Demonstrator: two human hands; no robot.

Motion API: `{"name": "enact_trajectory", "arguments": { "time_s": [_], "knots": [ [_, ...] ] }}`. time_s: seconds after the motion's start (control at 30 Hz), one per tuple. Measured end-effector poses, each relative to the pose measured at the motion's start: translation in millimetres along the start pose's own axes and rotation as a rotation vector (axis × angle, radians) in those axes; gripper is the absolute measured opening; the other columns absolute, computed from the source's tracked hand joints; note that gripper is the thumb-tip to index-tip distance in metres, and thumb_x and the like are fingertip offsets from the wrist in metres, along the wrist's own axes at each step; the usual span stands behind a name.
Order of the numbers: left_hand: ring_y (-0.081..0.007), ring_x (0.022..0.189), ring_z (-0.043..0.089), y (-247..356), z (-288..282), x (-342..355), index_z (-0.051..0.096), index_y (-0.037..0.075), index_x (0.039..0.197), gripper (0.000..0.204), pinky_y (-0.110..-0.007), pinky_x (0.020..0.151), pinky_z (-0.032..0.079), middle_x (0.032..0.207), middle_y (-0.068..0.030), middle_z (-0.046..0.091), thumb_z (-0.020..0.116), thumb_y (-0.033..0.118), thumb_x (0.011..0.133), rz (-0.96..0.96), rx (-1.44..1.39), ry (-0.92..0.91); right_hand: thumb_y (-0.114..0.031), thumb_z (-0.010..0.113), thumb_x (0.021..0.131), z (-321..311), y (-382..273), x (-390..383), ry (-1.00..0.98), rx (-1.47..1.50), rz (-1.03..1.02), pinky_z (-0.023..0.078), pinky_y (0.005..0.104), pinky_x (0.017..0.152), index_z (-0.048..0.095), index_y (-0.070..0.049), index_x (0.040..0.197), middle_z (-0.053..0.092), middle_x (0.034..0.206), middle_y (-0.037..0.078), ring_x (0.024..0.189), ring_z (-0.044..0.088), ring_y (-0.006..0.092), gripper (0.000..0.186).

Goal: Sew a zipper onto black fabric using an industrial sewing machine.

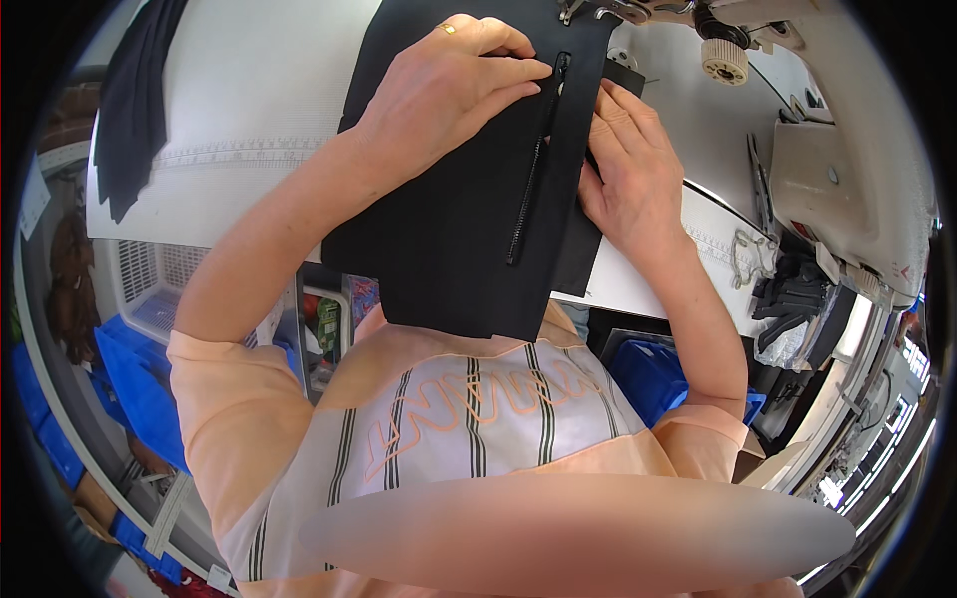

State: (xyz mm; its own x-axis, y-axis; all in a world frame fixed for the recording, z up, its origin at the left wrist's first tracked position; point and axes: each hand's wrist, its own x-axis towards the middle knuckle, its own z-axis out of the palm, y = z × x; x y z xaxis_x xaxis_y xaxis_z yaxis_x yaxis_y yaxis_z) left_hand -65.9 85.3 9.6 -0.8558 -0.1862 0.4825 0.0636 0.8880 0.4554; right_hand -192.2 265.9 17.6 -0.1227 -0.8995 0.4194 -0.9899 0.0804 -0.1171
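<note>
A black fabric panel (429, 239) with a black zipper (525, 204) set lengthwise near its right side lies over the white work table and hangs past the front edge. My left hand (449, 90), a ring on one finger, reaches over the panel. Its thumb and fingers are closed at the fabric just left of the zipper's far end, where the slit gapes slightly. Along the panel's right edge lies my right hand (633, 159), fingers stretched out and the thumb apart, touching the fabric edge. Another black layer (580, 254) shows below that edge.
Beyond the panel stands a sewing machine (842, 189), its presser foot (566, 12) near the fabric's far end. Dark cloth strips (135, 110) lie at left on the white table (239, 110). Below are a white basket (150, 279) and blue bins (145, 389). Black pieces (793, 299) sit right.
</note>
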Motion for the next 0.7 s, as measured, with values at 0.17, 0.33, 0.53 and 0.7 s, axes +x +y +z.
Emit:
{"name": "enact_trajectory", "arguments": {
  "time_s": [0.17, 0.33, 0.53, 0.7],
  "knots": [
    [-0.0231, 0.098, 0.060, 3, -3, 3, 0.073, 0.009, 0.107, 0.022, -0.033, 0.086, 0.048, 0.106, -0.0048, 0.065, 0.069, 0.016, 0.086, 0.020, 0.046, -0.003, -0.004, 0.072, 0.067, 3, -1, 1, 0.022, 0.003, -0.007, 0.049, 0.0406, 0.096, 0.065, -0.002, 0.109, 0.062, 0.121, 0.010, 0.116, 0.056, 0.0282, 0.043],
    [-0.0245, 0.100, 0.059, 5, -4, 3, 0.072, 0.011, 0.110, 0.024, -0.033, 0.087, 0.047, 0.110, -0.0050, 0.065, 0.067, 0.016, 0.087, 0.058, 0.103, -0.053, -0.004, 0.072, 0.067, 3, -1, 0, 0.034, 0.004, -0.025, 0.048, 0.0404, 0.096, 0.064, -0.003, 0.110, 0.061, 0.123, 0.009, 0.116, 0.055, 0.0280, 0.043],
    [-0.0260, 0.102, 0.059, 8, -6, 5, 0.069, 0.009, 0.112, 0.029, -0.036, 0.088, 0.046, 0.116, -0.0073, 0.064, 0.068, 0.023, 0.087, 0.174, 0.206, -0.062, -0.007, 0.073, 0.068, 5, 0, -1, 0.021, -0.013, -0.009, 0.049, 0.0395, 0.096, 0.065, -0.004, 0.108, 0.062, 0.122, 0.008, 0.116, 0.055, 0.0274, 0.041],
    [-0.0261, 0.108, 0.057, 11, -7, 3, 0.067, 0.004, 0.111, 0.029, -0.038, 0.095, 0.042, 0.117, -0.0094, 0.063, 0.063, 0.024, 0.090, 0.140, 0.171, -0.133, -0.009, 0.074, 0.069, 4, 0, 0, 0.055, -0.028, -0.003, 0.049, 0.0389, 0.095, 0.066, -0.006, 0.107, 0.064, 0.119, 0.006, 0.115, 0.057, 0.0259, 0.040]
  ]
}}
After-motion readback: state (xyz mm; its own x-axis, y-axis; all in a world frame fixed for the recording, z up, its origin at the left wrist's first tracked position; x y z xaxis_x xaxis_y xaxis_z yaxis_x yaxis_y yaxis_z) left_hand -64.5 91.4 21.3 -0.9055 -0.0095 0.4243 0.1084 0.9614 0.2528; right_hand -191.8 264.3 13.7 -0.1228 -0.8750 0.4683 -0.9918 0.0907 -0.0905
